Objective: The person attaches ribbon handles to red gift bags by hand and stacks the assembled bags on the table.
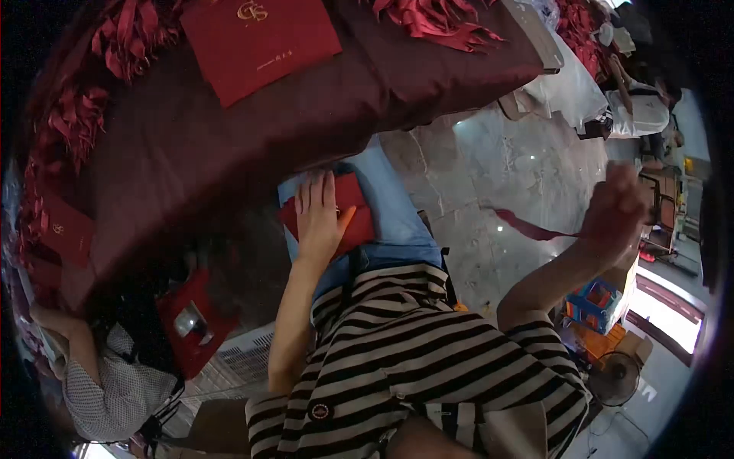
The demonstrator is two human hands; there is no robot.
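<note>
My left hand lies flat with fingers stretched out on a red paper bag or folder resting on my lap; I cannot tell which it is. Something orange covers the tip of the thumb. Raised far out to the right, my right hand is closed and smeared by motion. A dark red ribbon trails leftward from it, its free end in the air above the floor.
Dark red cloth covers the table before me. On it lie a large red bag with a gold logo and a heap of red ribbons. Other people sit at left and far right. A fan stands behind at right.
</note>
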